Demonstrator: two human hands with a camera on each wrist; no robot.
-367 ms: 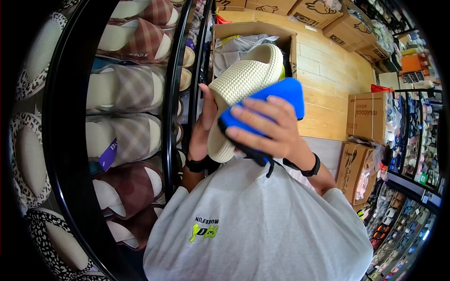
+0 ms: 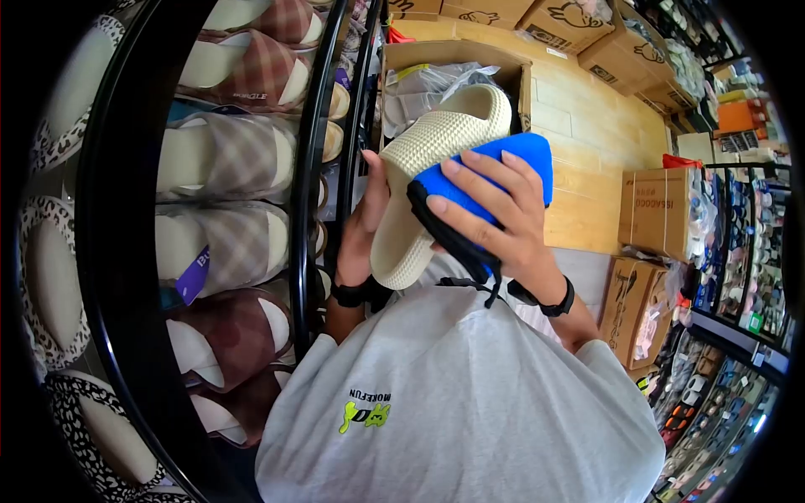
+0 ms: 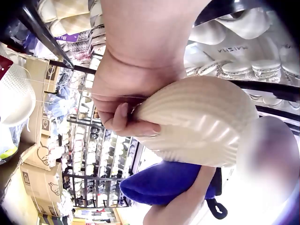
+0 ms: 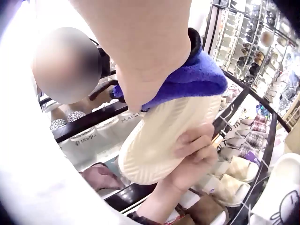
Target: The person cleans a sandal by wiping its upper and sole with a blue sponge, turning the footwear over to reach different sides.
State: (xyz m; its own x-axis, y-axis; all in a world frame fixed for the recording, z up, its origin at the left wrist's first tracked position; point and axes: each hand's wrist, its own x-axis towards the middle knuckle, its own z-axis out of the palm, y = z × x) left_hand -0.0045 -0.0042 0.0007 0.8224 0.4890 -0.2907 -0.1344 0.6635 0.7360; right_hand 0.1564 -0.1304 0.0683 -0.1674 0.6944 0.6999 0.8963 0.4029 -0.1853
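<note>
A cream slipper (image 2: 444, 134) with a waffle-textured strap is held tilted in front of the grey shirt. My left hand (image 2: 365, 226) grips it from the left side, fingers curled round under the sole; in the right wrist view those fingers lie across the ridged sole (image 4: 154, 140). My right hand (image 2: 507, 214) grips a blue plush pad (image 2: 537, 159) with black edging and a cord loop, its fingers spread over the top. The pad lies against the right side of the slipper and hides part of it. In the left wrist view, the pad (image 3: 161, 180) shows below the slipper.
A black-railed rack (image 2: 310, 168) of checked slippers (image 2: 226, 155) stands close on the left. Ahead is an open carton (image 2: 461, 54) with plastic-wrapped slippers (image 2: 415, 92). More cartons (image 2: 654, 205) and stocked shelves (image 2: 746, 226) line the right, beyond the wooden floor (image 2: 579, 176).
My right hand and the blue pad have shifted slightly right and up, baring more of the slipper's side. The slipper has tilted a little to the right; my left hand keeps its grip.
</note>
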